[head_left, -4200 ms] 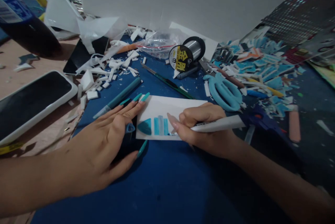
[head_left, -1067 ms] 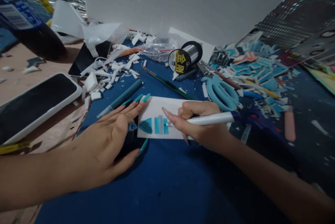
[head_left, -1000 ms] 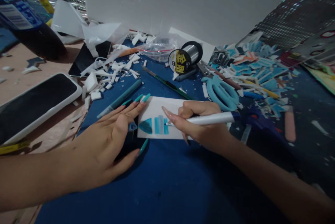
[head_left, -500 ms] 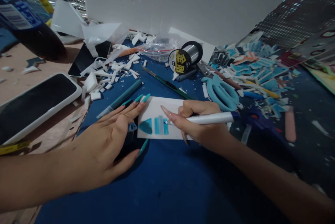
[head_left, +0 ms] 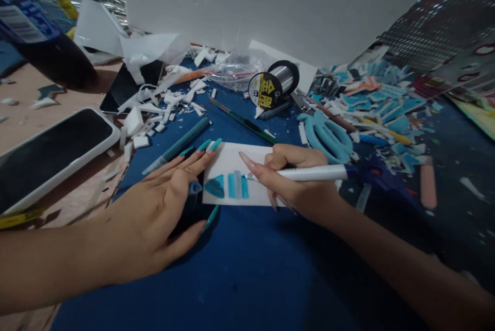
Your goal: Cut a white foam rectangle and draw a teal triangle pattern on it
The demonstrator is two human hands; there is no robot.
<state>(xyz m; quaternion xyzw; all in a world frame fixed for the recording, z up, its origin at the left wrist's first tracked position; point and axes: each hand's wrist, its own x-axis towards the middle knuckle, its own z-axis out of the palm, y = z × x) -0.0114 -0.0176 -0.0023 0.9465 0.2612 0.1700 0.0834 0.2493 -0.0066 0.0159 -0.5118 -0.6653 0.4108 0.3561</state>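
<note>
A white card or thin sheet [head_left: 224, 162] lies on the blue mat, with a blue pointed shape [head_left: 215, 186] and a blue rectangle on it. Across the rectangle lies a narrow translucent strip [head_left: 237, 184]. My right hand [head_left: 296, 179] grips a white marker [head_left: 313, 172] like a pen, its tip at the rectangle's upper right edge. My left hand [head_left: 166, 207] rests flat with fingers stretched out, the fingertips on the card's left edge. A small blue triangular piece [head_left: 195, 187] shows beside its index finger; whether the hand touches it I cannot tell.
Light-blue scissors [head_left: 327, 135], a wire spool [head_left: 273, 83], a green-handled craft knife [head_left: 243, 120] and a teal pen [head_left: 181, 140] lie beyond the card. Foam scraps [head_left: 379, 99] heap at right. A phone [head_left: 58, 155] and dark bottle [head_left: 50, 37] are at left.
The marker tip has moved slightly up along the rectangle's right edge, and my right hand has shifted a little to the right. My left hand stays in place.
</note>
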